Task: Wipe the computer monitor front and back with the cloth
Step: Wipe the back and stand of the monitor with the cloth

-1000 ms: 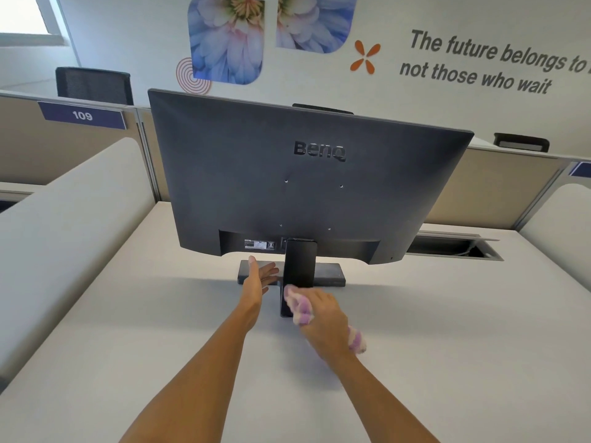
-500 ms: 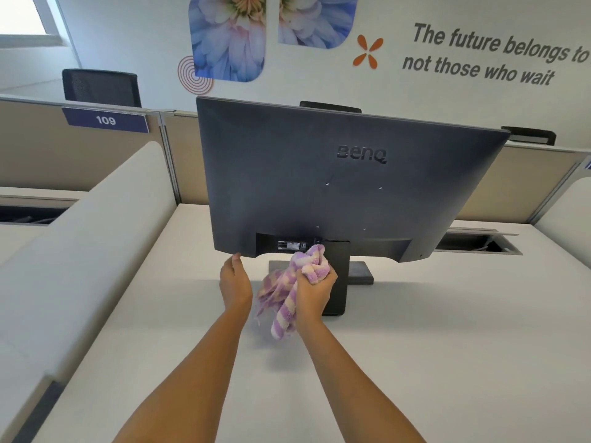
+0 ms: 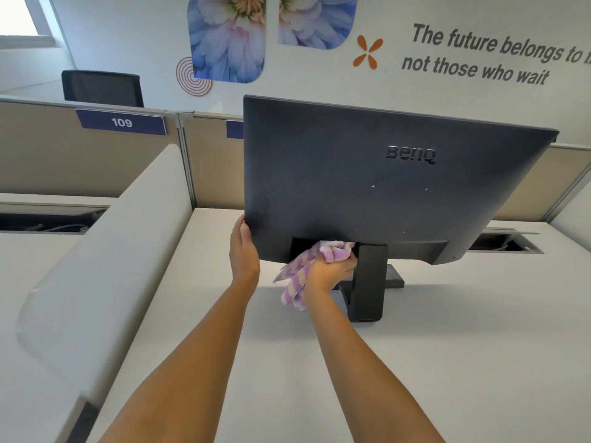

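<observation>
A dark grey BenQ monitor (image 3: pixel 377 174) stands on the white desk (image 3: pixel 447 346) with its back turned to me; the screen side is hidden. My left hand (image 3: pixel 243 251) grips the monitor's lower left corner, fingers wrapped round the far side. My right hand (image 3: pixel 329 271) holds a bunched purple-and-white striped cloth (image 3: pixel 332 251) and presses it against the recess at the bottom of the monitor's back, just left of the stand column (image 3: pixel 367 282). A tail of the cloth hangs down below the hand.
A padded white divider (image 3: pixel 105 260) borders the desk on the left. Beige partitions (image 3: pixel 48 155) with a "109" sign run behind. A cable slot (image 3: pixel 505 244) opens in the desk at the right behind the monitor. A black chair (image 3: pixel 102 87) stands beyond the partition.
My left hand went from beside the stand base up to the monitor's lower left corner and took hold of it. My right hand lifted the cloth from the stand foot to the monitor's lower back.
</observation>
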`<action>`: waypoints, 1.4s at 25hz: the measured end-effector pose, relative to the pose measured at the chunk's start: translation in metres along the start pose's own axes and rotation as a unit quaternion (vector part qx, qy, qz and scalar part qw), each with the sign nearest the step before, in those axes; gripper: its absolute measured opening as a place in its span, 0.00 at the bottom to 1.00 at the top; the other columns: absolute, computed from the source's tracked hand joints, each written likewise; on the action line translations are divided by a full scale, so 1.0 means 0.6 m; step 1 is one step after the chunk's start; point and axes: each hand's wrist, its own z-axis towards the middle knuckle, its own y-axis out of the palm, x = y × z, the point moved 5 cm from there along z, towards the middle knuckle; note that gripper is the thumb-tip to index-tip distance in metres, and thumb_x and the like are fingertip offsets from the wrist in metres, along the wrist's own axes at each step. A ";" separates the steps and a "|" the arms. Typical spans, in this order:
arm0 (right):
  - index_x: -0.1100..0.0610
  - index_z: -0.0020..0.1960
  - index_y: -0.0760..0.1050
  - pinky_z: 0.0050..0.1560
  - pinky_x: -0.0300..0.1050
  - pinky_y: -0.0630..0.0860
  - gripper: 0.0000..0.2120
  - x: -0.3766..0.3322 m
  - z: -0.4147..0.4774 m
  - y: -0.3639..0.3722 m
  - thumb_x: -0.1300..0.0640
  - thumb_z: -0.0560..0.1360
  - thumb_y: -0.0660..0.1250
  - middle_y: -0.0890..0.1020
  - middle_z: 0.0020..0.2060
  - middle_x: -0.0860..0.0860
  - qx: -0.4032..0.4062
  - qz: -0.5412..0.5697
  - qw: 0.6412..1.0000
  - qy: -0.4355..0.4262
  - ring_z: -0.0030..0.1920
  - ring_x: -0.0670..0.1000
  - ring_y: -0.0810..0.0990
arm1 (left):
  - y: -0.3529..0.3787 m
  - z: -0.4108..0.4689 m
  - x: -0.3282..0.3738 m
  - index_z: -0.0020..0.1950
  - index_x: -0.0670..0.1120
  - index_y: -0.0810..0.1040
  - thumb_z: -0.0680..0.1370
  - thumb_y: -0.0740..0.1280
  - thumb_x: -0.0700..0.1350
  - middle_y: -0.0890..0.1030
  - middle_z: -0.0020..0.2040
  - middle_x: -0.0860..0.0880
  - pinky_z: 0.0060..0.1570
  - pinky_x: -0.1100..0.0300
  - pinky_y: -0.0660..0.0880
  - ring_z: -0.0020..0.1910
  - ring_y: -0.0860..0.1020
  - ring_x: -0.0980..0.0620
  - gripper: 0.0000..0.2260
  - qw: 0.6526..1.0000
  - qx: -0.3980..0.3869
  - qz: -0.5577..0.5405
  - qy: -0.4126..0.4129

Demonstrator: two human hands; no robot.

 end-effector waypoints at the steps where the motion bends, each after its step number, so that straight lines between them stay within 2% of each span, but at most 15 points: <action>1: 0.63 0.68 0.66 0.59 0.50 0.75 0.20 0.002 -0.009 0.004 0.60 0.77 0.65 0.73 0.61 0.61 -0.017 -0.029 0.999 -0.031 0.59 0.60 0.75 | 0.000 0.003 0.000 0.72 0.52 0.64 0.83 0.46 0.51 0.68 0.70 0.51 0.65 0.60 0.62 0.69 0.66 0.52 0.18 1.000 0.003 -0.010 -0.003; 4: 0.55 0.67 0.65 0.59 0.49 0.74 0.22 0.027 -0.048 0.011 0.60 0.75 0.65 0.73 0.62 0.54 -0.132 -0.161 0.969 -0.132 0.59 0.54 0.74 | -0.004 0.010 -0.002 0.70 0.51 0.66 0.83 0.46 0.51 0.71 0.68 0.50 0.60 0.62 0.64 0.66 0.69 0.52 0.18 1.000 0.003 -0.007 -0.008; 7: 0.45 0.59 0.70 0.52 0.45 0.77 0.15 0.039 -0.065 0.002 0.58 0.75 0.66 0.79 0.53 0.47 -0.209 -0.149 0.959 -0.117 0.51 0.48 0.79 | -0.006 0.016 -0.004 0.69 0.51 0.66 0.83 0.46 0.51 0.71 0.67 0.50 0.61 0.61 0.65 0.65 0.70 0.51 0.18 1.000 -0.005 0.001 -0.008; 9: 0.47 0.57 0.72 0.46 0.42 0.78 0.14 0.031 -0.039 -0.021 0.61 0.76 0.66 0.81 0.48 0.48 -0.110 -0.037 0.992 -0.053 0.46 0.49 0.81 | -0.006 0.018 -0.002 0.69 0.50 0.66 0.83 0.46 0.50 0.71 0.67 0.50 0.60 0.62 0.65 0.64 0.70 0.52 0.18 1.000 -0.009 0.003 -0.009; 11: 0.55 0.58 0.74 0.41 0.34 0.76 0.09 0.014 -0.011 -0.033 0.61 0.78 0.63 0.80 0.47 0.52 0.020 0.052 0.998 -0.003 0.45 0.50 0.80 | -0.008 0.019 0.000 0.69 0.50 0.67 0.83 0.46 0.50 0.71 0.67 0.50 0.60 0.62 0.64 0.63 0.69 0.53 0.18 1.000 -0.008 0.002 -0.009; 13: 0.58 0.59 0.75 0.45 0.36 0.75 0.11 0.005 0.004 -0.016 0.57 0.80 0.59 0.79 0.48 0.54 0.055 0.081 0.995 0.020 0.48 0.53 0.80 | -0.009 0.019 -0.002 0.69 0.50 0.67 0.83 0.46 0.50 0.71 0.68 0.49 0.62 0.60 0.65 0.64 0.69 0.52 0.18 1.000 -0.005 0.003 -0.013; 17: 0.56 0.58 0.74 0.52 0.44 0.76 0.13 0.023 -0.032 0.015 0.49 0.79 0.59 0.79 0.49 0.54 -0.046 0.046 0.998 -0.016 0.51 0.53 0.79 | -0.008 0.016 -0.002 0.69 0.49 0.67 0.83 0.46 0.50 0.72 0.67 0.49 0.64 0.59 0.66 0.65 0.70 0.51 0.19 1.000 -0.003 -0.001 -0.011; 20: 0.50 0.59 0.74 0.48 0.38 0.77 0.12 0.041 -0.063 0.010 0.55 0.76 0.65 0.81 0.49 0.46 -0.197 -0.102 0.970 -0.095 0.48 0.46 0.80 | -0.009 0.015 -0.001 0.69 0.49 0.67 0.83 0.46 0.50 0.72 0.67 0.49 0.62 0.60 0.66 0.64 0.70 0.51 0.18 1.000 -0.005 -0.004 -0.012; 22: 0.53 0.56 0.77 0.43 0.33 0.77 0.08 0.036 -0.045 -0.007 0.58 0.79 0.62 0.81 0.45 0.47 -0.154 -0.058 0.982 -0.093 0.45 0.48 0.80 | -0.009 0.015 -0.001 0.69 0.49 0.67 0.83 0.46 0.50 0.72 0.67 0.49 0.62 0.60 0.66 0.64 0.70 0.52 0.18 1.000 -0.008 0.000 -0.012; 24: 0.58 0.55 0.76 0.39 0.32 0.76 0.10 0.024 -0.011 -0.021 0.57 0.81 0.58 0.79 0.42 0.51 -0.043 0.023 0.998 -0.031 0.43 0.50 0.79 | -0.009 0.017 -0.002 0.70 0.50 0.67 0.83 0.46 0.51 0.71 0.68 0.50 0.63 0.59 0.65 0.65 0.69 0.51 0.19 1.000 -0.010 0.006 -0.015; 26: 0.60 0.61 0.73 0.42 0.37 0.75 0.12 0.000 -0.001 -0.020 0.55 0.80 0.61 0.77 0.46 0.52 0.024 -0.007 1.000 -0.005 0.44 0.50 0.77 | -0.009 0.018 -0.004 0.70 0.50 0.66 0.83 0.46 0.51 0.71 0.68 0.50 0.62 0.60 0.65 0.66 0.69 0.51 0.19 1.000 -0.012 0.006 -0.017; 29: 0.58 0.64 0.69 0.52 0.50 0.77 0.32 -0.004 -0.034 0.009 0.37 0.68 0.59 0.75 0.52 0.54 -0.051 -0.030 0.997 -0.041 0.50 0.54 0.77 | -0.007 0.016 -0.005 0.70 0.51 0.65 0.83 0.46 0.51 0.70 0.69 0.50 0.62 0.60 0.64 0.67 0.68 0.51 0.18 1.000 -0.015 0.002 -0.016; 31: 0.52 0.59 0.70 0.53 0.46 0.77 0.30 0.028 -0.054 0.019 0.31 0.67 0.56 0.77 0.51 0.52 -0.156 -0.079 0.979 -0.102 0.51 0.53 0.77 | -0.005 0.012 -0.004 0.71 0.51 0.65 0.83 0.46 0.51 0.70 0.69 0.50 0.61 0.61 0.64 0.67 0.68 0.51 0.18 1.000 -0.013 -0.004 -0.018; 33: 0.41 0.55 0.68 0.48 0.36 0.75 0.12 0.038 -0.062 0.020 0.40 0.74 0.62 0.77 0.51 0.45 -0.259 -0.228 0.921 -0.181 0.51 0.48 0.77 | -0.004 0.010 -0.003 0.71 0.50 0.64 0.83 0.47 0.50 0.69 0.69 0.50 0.61 0.61 0.64 0.67 0.68 0.51 0.18 1.000 -0.009 -0.008 -0.015; 35: 0.41 0.56 0.68 0.43 0.34 0.75 0.12 0.035 -0.040 -0.008 0.53 0.75 0.64 0.77 0.52 0.45 -0.228 -0.274 0.914 -0.192 0.50 0.48 0.77 | -0.001 0.008 -0.002 0.72 0.50 0.64 0.83 0.47 0.50 0.69 0.70 0.50 0.63 0.61 0.64 0.67 0.68 0.51 0.18 1.000 -0.006 -0.006 -0.012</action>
